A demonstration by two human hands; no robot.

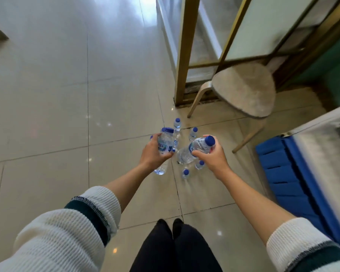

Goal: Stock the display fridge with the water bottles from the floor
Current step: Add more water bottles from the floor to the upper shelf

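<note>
It looks like a shop: glossy tiled floor [47,95], a gold-framed glass partition [186,50], a cushioned stool [245,91], and a blue-edged display fridge [294,173].

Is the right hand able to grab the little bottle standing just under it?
Probably not yet. The right hand already grips a bottle, so its fingers are full. The little bottle stands close below on the floor with nothing over it.
</note>
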